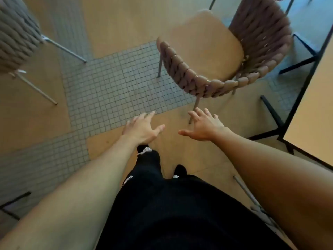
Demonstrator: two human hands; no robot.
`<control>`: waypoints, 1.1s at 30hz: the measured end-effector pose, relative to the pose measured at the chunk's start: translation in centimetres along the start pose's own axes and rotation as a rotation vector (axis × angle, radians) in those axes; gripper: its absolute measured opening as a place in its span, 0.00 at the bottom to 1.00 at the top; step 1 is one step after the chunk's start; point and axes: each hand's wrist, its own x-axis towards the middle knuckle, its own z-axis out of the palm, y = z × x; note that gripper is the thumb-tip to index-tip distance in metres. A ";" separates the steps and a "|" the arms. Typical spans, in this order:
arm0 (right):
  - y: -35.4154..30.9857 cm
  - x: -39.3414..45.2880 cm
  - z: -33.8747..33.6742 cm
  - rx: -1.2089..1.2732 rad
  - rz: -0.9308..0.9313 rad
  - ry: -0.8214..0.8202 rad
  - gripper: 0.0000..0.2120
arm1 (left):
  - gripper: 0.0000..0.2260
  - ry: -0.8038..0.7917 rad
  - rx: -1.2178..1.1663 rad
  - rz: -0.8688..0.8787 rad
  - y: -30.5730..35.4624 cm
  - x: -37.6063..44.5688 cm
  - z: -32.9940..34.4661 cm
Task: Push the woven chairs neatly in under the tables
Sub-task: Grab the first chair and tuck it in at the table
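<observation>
A brown woven chair (207, 82) with a tan seat stands ahead of me, its curved back toward me, out on the floor left of a table (313, 98) with a pale wooden top and black frame. My left hand (142, 129) and my right hand (203, 126) are both stretched forward, fingers spread, holding nothing. Each hand is short of the chair back and below it in the view, touching nothing. My right hand lies over the chair's near leg in the view.
A second woven chair (16, 33), grey with thin metal legs, stands at the upper left. The floor mixes wood panels and small grey tiles (111, 83). Black table base bars (270, 112) run along the floor at right. My dark trousers and shoes show below.
</observation>
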 end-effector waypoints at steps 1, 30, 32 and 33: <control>0.6 0.7 -0.7 0.017 0.019 0.007 0.48 | 0.37 0.003 0.019 0.043 0.6 1.6 -0.9; 7.6 22.4 -9.4 0.142 0.356 -0.236 0.33 | 0.26 -0.303 0.735 0.680 11.4 36.0 -9.0; 7.8 22.7 -9.5 0.103 0.339 -0.238 0.32 | 0.22 -0.256 0.753 0.718 11.4 36.1 -8.7; 7.9 22.9 -9.7 0.089 0.335 -0.243 0.32 | 0.22 -0.249 0.766 0.735 11.5 36.2 -8.8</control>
